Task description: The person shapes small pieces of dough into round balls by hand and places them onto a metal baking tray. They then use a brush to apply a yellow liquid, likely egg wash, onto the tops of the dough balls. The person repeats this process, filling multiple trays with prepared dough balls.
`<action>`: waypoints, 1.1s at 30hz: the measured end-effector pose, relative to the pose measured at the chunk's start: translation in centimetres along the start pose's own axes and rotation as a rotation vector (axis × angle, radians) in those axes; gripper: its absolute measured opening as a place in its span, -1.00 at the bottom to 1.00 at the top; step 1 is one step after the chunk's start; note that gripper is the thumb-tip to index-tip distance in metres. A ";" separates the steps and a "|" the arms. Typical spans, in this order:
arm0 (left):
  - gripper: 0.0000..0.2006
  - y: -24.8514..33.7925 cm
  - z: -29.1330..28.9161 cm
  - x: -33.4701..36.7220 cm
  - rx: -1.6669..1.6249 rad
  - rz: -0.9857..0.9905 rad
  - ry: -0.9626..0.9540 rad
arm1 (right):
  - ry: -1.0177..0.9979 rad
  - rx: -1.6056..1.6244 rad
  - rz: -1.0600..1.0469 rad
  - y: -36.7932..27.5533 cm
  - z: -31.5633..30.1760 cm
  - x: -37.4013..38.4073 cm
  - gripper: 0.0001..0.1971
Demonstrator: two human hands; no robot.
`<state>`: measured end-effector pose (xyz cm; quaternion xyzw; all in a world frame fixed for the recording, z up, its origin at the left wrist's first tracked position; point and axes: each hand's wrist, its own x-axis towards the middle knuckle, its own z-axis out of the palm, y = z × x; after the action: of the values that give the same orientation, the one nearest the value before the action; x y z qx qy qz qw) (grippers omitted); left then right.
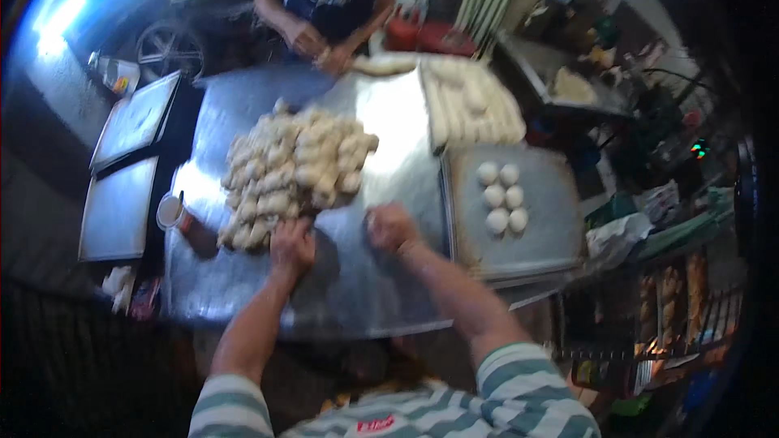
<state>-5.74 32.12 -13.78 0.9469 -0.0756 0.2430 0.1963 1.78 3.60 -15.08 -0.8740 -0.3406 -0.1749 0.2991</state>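
Note:
A large heap of pale dough pieces point(296, 158) lies on the metal table point(349, 300), left of its middle. My left hand point(292, 245) is at the near edge of the heap, its fingers curled against a piece of dough. To the right, my right hand point(391, 227) rests low on the bare metal, fingers closed and turned under. Whatever it covers is hidden beneath the palm. Beyond my right hand sits a baking tray point(544, 235) bearing several round white dough balls point(503, 197) in two columns.
Across the table a person point(333, 8) in a dark apron handles a long dough roll point(385, 65). Long dough strips point(475, 105) fill another tray at the far right. A white cup point(170, 211) stands at the left edge, near two flat trays point(119, 211).

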 end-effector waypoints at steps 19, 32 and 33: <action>-0.79 3.2 -3.2 -7.1 -0.024 -0.372 -0.109 | -0.089 0.013 0.163 -2.6 -4.3 -3.1 -0.69; -0.33 1.3 -0.8 -3.9 0.186 -0.444 -0.182 | -0.420 -0.038 0.573 -1.2 -3.3 4.1 -0.66; -0.32 1.4 -0.4 -3.8 0.176 -0.443 -0.193 | -0.381 -0.116 0.541 -1.2 -2.9 4.1 -0.67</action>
<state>-9.57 31.20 -14.82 0.9727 0.1367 0.1082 0.1534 3.58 4.49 -10.30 -0.9654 -0.1355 0.0584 0.2152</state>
